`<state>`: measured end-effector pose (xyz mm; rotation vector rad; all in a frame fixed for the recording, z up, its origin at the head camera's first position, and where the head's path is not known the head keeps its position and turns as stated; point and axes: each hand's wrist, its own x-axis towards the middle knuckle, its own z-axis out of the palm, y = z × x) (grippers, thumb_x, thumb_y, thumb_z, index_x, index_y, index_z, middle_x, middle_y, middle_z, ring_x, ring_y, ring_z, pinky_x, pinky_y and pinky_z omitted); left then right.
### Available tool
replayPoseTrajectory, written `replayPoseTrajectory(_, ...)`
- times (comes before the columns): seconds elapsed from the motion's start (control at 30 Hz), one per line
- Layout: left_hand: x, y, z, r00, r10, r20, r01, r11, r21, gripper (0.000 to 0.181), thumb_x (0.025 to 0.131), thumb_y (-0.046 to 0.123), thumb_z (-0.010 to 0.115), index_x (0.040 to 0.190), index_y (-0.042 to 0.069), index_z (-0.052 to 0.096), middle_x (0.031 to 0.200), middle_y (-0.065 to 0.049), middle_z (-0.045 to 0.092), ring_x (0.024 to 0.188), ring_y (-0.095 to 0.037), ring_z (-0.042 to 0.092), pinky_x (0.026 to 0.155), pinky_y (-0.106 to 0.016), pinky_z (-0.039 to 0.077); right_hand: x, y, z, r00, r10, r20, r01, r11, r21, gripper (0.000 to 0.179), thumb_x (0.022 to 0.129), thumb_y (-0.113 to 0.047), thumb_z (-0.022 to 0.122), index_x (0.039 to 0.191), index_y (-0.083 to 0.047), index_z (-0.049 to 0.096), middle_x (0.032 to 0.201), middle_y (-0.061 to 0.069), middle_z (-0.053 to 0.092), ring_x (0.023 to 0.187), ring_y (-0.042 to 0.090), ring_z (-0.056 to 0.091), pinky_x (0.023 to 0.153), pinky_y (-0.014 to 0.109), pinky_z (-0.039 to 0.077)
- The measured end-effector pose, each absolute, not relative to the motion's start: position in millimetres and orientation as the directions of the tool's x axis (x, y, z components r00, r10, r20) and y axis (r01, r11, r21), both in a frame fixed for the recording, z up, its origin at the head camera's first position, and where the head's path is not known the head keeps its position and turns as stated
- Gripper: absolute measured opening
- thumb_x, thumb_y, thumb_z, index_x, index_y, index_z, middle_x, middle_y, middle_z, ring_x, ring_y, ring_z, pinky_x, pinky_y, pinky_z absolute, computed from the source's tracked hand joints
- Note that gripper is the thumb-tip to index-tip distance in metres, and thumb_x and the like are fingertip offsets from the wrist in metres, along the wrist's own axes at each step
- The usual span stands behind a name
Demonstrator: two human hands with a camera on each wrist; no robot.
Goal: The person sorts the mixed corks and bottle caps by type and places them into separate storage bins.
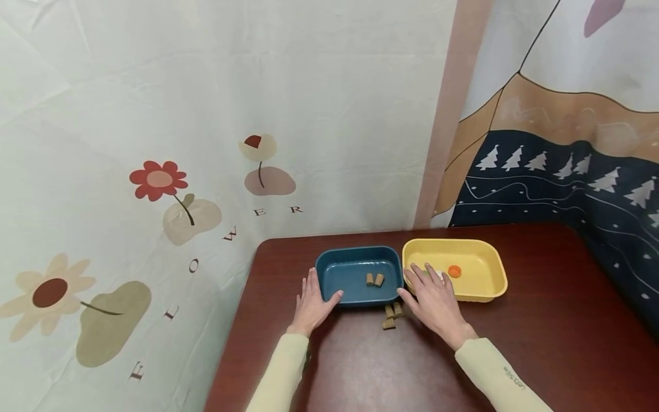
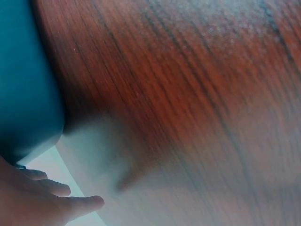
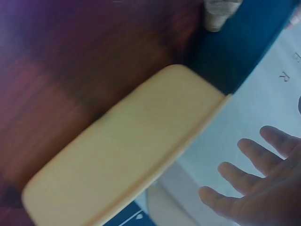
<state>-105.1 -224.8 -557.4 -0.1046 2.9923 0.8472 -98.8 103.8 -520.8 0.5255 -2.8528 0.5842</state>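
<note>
A blue tray (image 1: 342,277) stands on the table with two small brown cork-like cylinders (image 1: 369,280) inside. My left hand (image 1: 311,303) lies along its left side, fingers extended and thumb by the front rim. To the right, touching or nearly touching it, is a yellow tray (image 1: 484,266) holding an orange round piece (image 1: 454,271) and something white and green, partly covered. My right hand (image 1: 435,300) spreads its fingers over the yellow tray's front left part, with the thumb near the blue tray's front right corner. Several similar cylinders (image 1: 388,324) lie on the table just in front.
The dark red-brown table (image 1: 370,372) reaches back to a printed fabric wall (image 1: 350,114) with flowers and letters. A dark blue cloth with trees (image 1: 535,189) hangs along the right side. The table's left edge runs close to my left forearm.
</note>
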Motion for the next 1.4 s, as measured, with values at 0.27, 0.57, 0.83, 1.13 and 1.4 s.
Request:
replayPoseTrajectory(0.27, -106, -229, -559, -0.997, -0.056, -0.045, -0.071, 0.854, 0.516, 0.114, 0.09, 0.076, 0.057, 0.166, 0.006, 0.01, 0.172, -0.013, 0.014, 0.157, -0.042, 0.013, 0.116, -0.072, 0.021, -88, 130, -532, -0.92, -0.287, 0.267, -0.367, 0.869, -0.331, 0.063, 0.101, -0.052, 0.058, 0.148, -0.011, 0.057, 0.155, 0.016, 0.051, 0.145, 0.046, 0.038, 0.11, 0.075, 0.027)
replayPoseTrajectory(0.57, -111, -217, -553, -0.997, -0.026, -0.075, -0.061, 0.851, 0.522, 0.111, 0.091, 0.077, 0.053, 0.167, 0.009, 0.009, 0.173, -0.011, 0.012, 0.157, -0.042, 0.01, 0.117, -0.072, 0.018, -86, 138, -543, -0.914, -0.336, 0.225, -0.395, 0.862, -0.318, 0.065, 0.102, -0.053, 0.058, 0.152, -0.012, 0.054, 0.159, 0.015, 0.046, 0.148, 0.046, 0.033, 0.11, 0.074, 0.027)
replayPoseTrajectory(0.83, -109, -214, -553, -0.999, -0.017, 0.043, 0.007, 0.866, 0.499, 0.102, 0.093, 0.072, 0.055, 0.168, 0.016, 0.011, 0.173, -0.014, 0.012, 0.157, -0.042, 0.009, 0.116, -0.074, 0.015, -89, 135, -554, -0.901, -0.398, 0.173, -0.432, 0.857, -0.279, 0.07, 0.101, -0.059, 0.055, 0.157, -0.019, 0.047, 0.166, 0.008, 0.035, 0.152, 0.045, 0.026, 0.113, 0.075, 0.021)
replayPoseTrajectory(1.13, -88, -195, -543, -0.813, 0.287, 0.507, 0.462, 0.847, 0.262, 0.068, 0.099, 0.048, 0.065, 0.154, 0.012, 0.049, 0.159, -0.019, 0.043, 0.146, -0.043, 0.04, 0.111, -0.064, 0.038, -90, 136, -558, -0.901, -0.404, 0.158, -0.433, 0.859, -0.271, 0.072, 0.1, -0.06, 0.057, 0.158, -0.02, 0.046, 0.166, 0.007, 0.035, 0.152, 0.045, 0.025, 0.115, 0.075, 0.016)
replayPoseTrajectory(1.4, -71, -172, -536, -0.578, 0.578, 0.577, 0.701, 0.713, -0.012, 0.054, 0.1, 0.047, 0.064, 0.142, 0.013, 0.062, 0.149, -0.013, 0.056, 0.138, -0.032, 0.053, 0.108, -0.054, 0.046, -90, 135, -559, -0.899, -0.407, 0.164, -0.437, 0.858, -0.271, 0.064, 0.104, -0.057, 0.05, 0.156, -0.019, 0.049, 0.164, 0.008, 0.039, 0.152, 0.046, 0.026, 0.114, 0.076, 0.015)
